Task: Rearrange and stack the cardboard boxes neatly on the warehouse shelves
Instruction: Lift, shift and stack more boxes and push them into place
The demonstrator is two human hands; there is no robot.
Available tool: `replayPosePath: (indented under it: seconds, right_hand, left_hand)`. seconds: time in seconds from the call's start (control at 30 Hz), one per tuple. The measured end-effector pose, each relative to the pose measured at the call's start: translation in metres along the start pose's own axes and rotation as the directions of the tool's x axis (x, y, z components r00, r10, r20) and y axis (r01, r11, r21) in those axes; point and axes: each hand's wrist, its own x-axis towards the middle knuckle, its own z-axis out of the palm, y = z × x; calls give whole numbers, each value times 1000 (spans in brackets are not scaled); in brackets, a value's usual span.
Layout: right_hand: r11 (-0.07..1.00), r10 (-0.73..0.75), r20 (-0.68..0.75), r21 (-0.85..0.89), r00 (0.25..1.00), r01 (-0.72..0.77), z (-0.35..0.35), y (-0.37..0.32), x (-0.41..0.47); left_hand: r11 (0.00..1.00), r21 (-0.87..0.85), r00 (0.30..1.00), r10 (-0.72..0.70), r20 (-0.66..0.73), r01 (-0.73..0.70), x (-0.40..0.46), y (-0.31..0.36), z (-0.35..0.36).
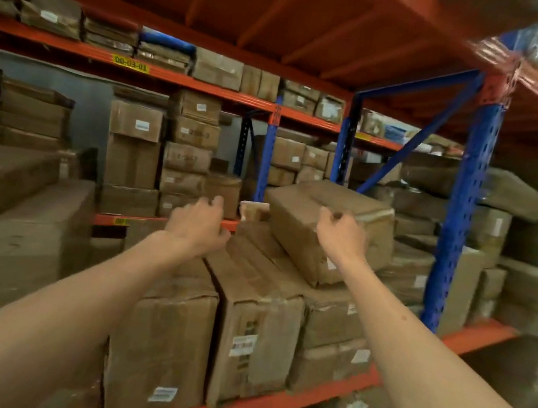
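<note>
A tilted cardboard box [295,228] lies askew on top of a row of upright cardboard boxes [257,323] on the orange shelf beam [266,407]. My right hand [342,238] is in front of the tilted box at its upper edge, fingers curled. I cannot tell whether it grips the box. My left hand [199,225] hovers to the left of the box, apart from it, with its fingers loosely bent and nothing in it. Both bare forearms reach in from the bottom corners.
A blue upright post [464,203] stands just right of the tilted box. Large boxes [13,244] fill the left side. Stacked boxes [188,154] line the far rack behind an orange beam [141,220]. An orange shelf deck [288,9] hangs overhead.
</note>
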Motion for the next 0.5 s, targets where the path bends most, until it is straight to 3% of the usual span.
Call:
replayPosePath:
  seconds: [0.1, 0.2, 0.27, 0.37, 0.43, 0.5]
  right_hand:
    - [977, 176, 5, 123, 984, -175, -37, 52, 36]
    - [896, 308, 80, 309, 948, -318, -63, 95, 67]
    - [859, 334, 130, 365, 934, -358, -72, 113, 85]
    - [845, 293, 201, 403, 935, -352, -81, 122, 106]
    - [842, 252, 263, 415, 931, -345, -82, 123, 123]
    - [844, 230, 327, 402, 917, -355, -78, 122, 138]
  left_hand:
    - [978, -203, 990, -11, 144, 40, 25, 64, 28]
    - [844, -495, 954, -62, 292, 206, 55, 111, 54]
    - [646, -663, 913, -143, 383, 379, 67, 138, 65]
    - [225, -803, 834, -177, 523, 551, 78, 168, 78]
    - [-25, -780, 771, -140, 622, 625, 80, 182, 85]
    - [-209, -706, 703, -98, 704, 677, 79, 194, 91]
